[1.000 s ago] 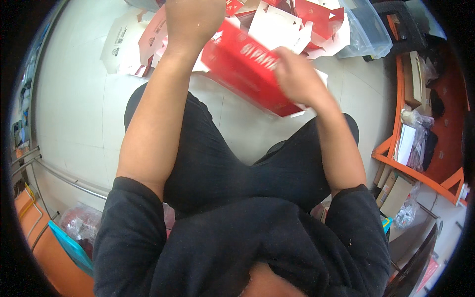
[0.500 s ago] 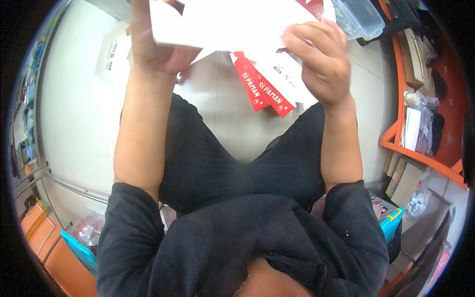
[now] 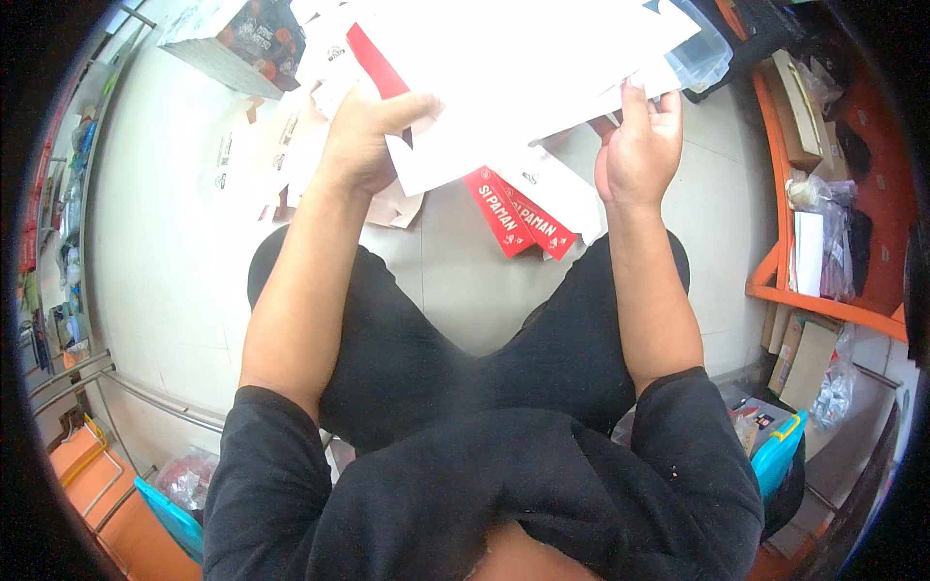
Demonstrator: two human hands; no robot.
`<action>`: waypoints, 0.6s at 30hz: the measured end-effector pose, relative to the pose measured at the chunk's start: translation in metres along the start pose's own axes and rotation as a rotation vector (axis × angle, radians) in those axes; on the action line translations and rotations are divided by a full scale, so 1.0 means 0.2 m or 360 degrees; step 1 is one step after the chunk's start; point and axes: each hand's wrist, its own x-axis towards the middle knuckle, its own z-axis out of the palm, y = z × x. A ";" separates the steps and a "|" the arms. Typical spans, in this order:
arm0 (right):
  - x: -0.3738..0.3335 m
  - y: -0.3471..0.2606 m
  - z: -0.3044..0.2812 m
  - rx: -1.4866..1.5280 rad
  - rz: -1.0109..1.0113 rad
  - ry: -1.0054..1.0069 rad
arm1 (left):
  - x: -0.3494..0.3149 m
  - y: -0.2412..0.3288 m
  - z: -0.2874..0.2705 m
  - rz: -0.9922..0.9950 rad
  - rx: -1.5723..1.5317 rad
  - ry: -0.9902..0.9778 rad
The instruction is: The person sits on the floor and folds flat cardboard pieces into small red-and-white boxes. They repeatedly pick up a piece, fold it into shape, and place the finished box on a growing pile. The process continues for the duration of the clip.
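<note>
A large white cardboard sheet (image 3: 513,82), cut like an unfolded box and bright with glare, is held up between my two hands. My left hand (image 3: 363,140) grips its near left corner, with the thumb stretched over the white face. On the right, my right hand (image 3: 641,145) pinches the near edge between thumb and fingers. Beneath the sheet, flattened red-and-white cartons (image 3: 499,208) lie overlapping on the floor between my knees. More pale flattened cartons (image 3: 281,145) are spread on the floor beyond my left hand.
A printed box (image 3: 237,44) stands at the far left. Past the sheet on the right is a clear plastic bin (image 3: 705,58). An orange shelf frame (image 3: 823,310) with cartons and bags runs along the right. Metal rails (image 3: 165,405) and a turquoise bin (image 3: 170,513) are at lower left.
The sheet has turned and spread out wider. My left hand has moved right and nearer, its thumb now on the sheet. My right hand has turned and grips the edge lower down.
</note>
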 end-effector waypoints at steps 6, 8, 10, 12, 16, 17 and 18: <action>0.06 -0.04 -0.06 0.0098 0.0120 0.0228 | 0.01 0.02 -0.02 -0.0230 0.0137 0.0047; 0.10 -0.04 -0.10 0.0074 0.0180 0.0402 | 0.01 0.04 -0.02 -0.0270 0.0170 0.0033; 0.14 -0.03 -0.14 0.0055 0.0215 0.0380 | 0.00 0.04 -0.02 -0.0250 0.0203 -0.0022; 0.16 -0.01 -0.17 0.0010 0.0264 0.0242 | 0.00 0.04 -0.02 -0.0296 0.0425 0.0010; 0.14 0.05 -0.17 -0.0069 0.0240 0.0258 | 0.01 0.01 -0.05 -0.0330 0.0441 -0.0056; 0.13 0.06 -0.15 -0.0111 0.0203 0.0267 | 0.03 0.00 -0.06 -0.0413 0.0442 0.0008; 0.11 0.06 -0.14 -0.0163 0.0191 0.0283 | 0.05 -0.01 -0.07 -0.0462 0.0400 0.0014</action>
